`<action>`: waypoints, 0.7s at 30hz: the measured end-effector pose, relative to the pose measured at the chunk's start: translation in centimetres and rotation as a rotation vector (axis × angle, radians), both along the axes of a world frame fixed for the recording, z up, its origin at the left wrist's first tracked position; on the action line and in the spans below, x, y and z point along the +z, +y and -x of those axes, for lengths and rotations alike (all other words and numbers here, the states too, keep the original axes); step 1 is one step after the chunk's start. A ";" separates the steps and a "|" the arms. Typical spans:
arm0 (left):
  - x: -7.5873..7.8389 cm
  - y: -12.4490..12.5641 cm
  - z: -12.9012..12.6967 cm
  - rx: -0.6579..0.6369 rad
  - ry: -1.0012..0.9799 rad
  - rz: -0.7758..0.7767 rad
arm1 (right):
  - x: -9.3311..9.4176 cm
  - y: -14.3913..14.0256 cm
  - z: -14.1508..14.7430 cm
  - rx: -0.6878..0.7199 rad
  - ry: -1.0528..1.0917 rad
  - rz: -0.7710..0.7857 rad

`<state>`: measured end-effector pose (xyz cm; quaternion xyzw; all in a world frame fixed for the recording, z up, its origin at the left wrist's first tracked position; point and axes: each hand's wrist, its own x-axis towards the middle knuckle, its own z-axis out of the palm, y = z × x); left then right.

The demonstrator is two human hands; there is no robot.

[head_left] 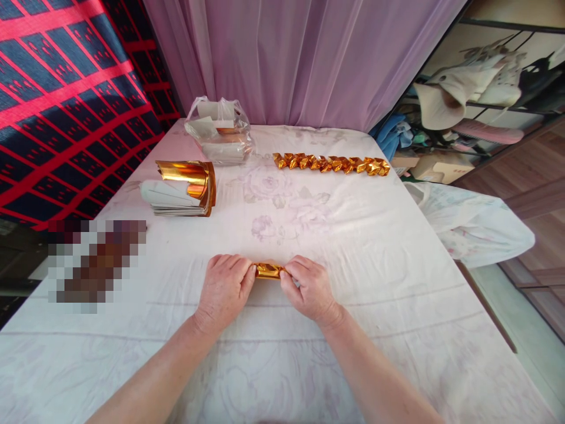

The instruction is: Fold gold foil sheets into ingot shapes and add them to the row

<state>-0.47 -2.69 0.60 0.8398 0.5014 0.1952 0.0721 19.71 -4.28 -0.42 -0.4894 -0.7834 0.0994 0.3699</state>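
Observation:
Between my hands, low over the cloth-covered table, is a small rolled piece of gold foil paper [268, 271]. My left hand [226, 285] pinches its left end, and my right hand [309, 288] pinches the right end. The ends are hidden under my fingers. Farther back on the left sits a bent stack of gold foil paper sheets [185, 191], with white backs showing. A row of folded gold foil pieces [331, 164] lies at the back right.
A clear plastic bag [219, 132] with paper in it stands at the back left. The floral tablecloth [375, 235] covers the table up to the purple curtain [282, 59]. To the right, shelves hold caps [454, 94] and boxes. A blurred-out patch [99, 265] hides something at left.

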 end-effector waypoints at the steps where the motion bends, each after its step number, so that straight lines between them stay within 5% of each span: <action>1: 0.0 0.0 0.0 -0.007 -0.008 0.004 | 0.0 0.0 0.0 0.004 0.024 0.005; 13: -0.6 0.1 0.1 -0.052 -0.119 0.070 | 0.3 0.1 0.1 0.111 0.113 0.058; 21: -0.4 0.0 -0.1 -0.075 -0.109 0.060 | -0.1 0.2 0.0 0.039 0.108 0.040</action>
